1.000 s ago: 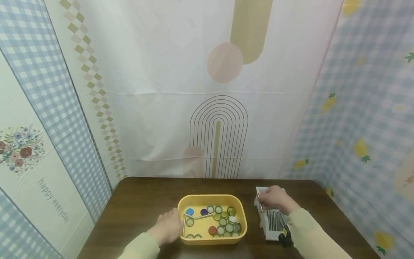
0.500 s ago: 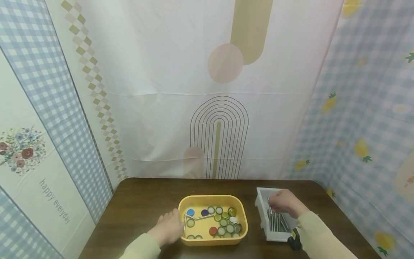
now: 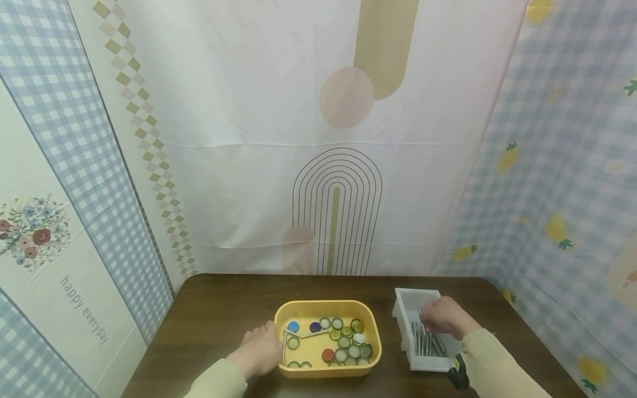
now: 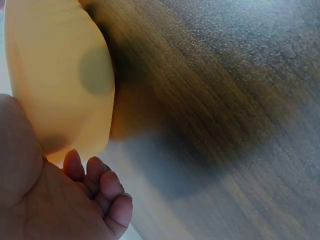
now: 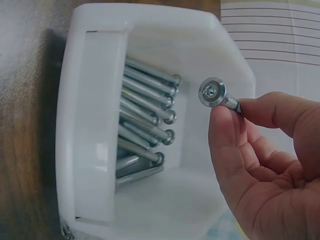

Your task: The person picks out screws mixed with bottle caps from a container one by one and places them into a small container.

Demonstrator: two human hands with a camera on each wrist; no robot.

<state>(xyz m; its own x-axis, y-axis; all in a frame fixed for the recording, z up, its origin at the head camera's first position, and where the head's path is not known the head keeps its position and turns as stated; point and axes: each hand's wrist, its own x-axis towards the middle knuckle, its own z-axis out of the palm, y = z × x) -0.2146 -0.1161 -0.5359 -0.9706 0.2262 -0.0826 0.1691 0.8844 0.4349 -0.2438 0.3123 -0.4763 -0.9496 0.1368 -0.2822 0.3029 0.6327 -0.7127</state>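
Note:
My right hand pinches a silver bolt between thumb and fingertips, its round socket head turned toward the right wrist camera. Below the fingers is a white plastic bin with several more long bolts lying side by side in it. At the left end of a yellow tub, my left hand rests against the outer wall. The left wrist view shows its fingers loosely bent with nothing between them; the thumb's tip is out of sight.
Inside the tub lie several bottle caps, among them a blue cap and a red cap, plus a few thin metal bolts. Tub and bin stand apart on a dark wooden table. A printed cloth hangs behind.
My right hand has moved right with the bolt, from the bin's left rim to above the bolts inside. My left hand and the tub have stayed in place.

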